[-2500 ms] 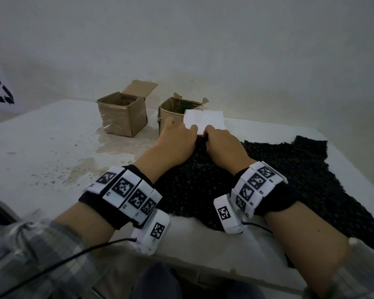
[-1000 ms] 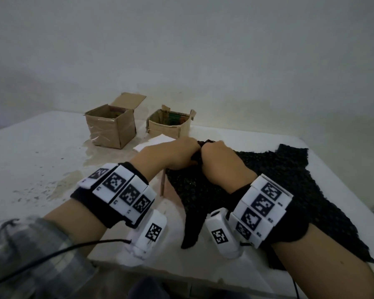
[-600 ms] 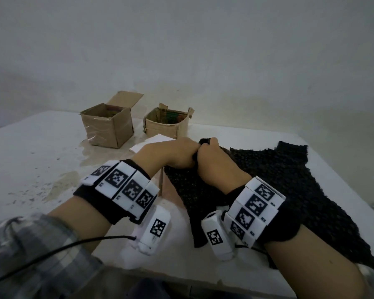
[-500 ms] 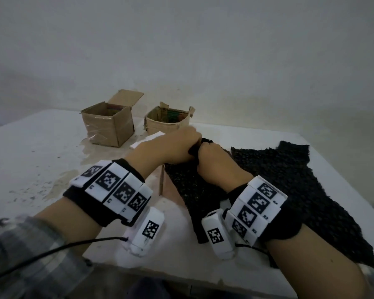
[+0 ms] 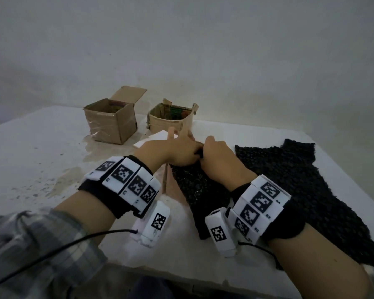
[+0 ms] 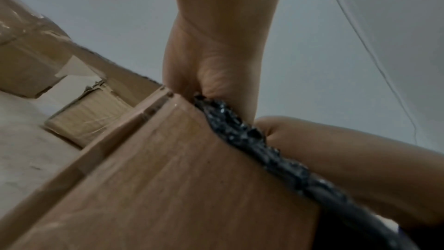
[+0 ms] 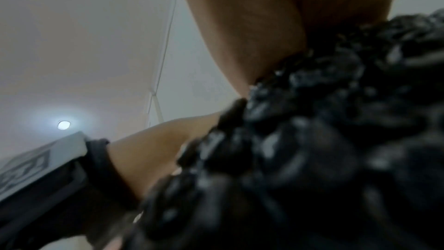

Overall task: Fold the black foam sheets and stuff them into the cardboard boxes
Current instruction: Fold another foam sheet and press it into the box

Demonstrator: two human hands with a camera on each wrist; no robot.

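both hands point(image 5: 203, 152) at frame centre pinch folded foam sheet point(image 5: 200, 186), left index fingers splayed, cramming it into near box point(image 6: 168, 178).

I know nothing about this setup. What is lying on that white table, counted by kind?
open cardboard boxes: 2
cardboard piece by the hands, mostly hidden: 1
black foam sheets, one held, one flat: 2
white sheet: 1
Total: 6
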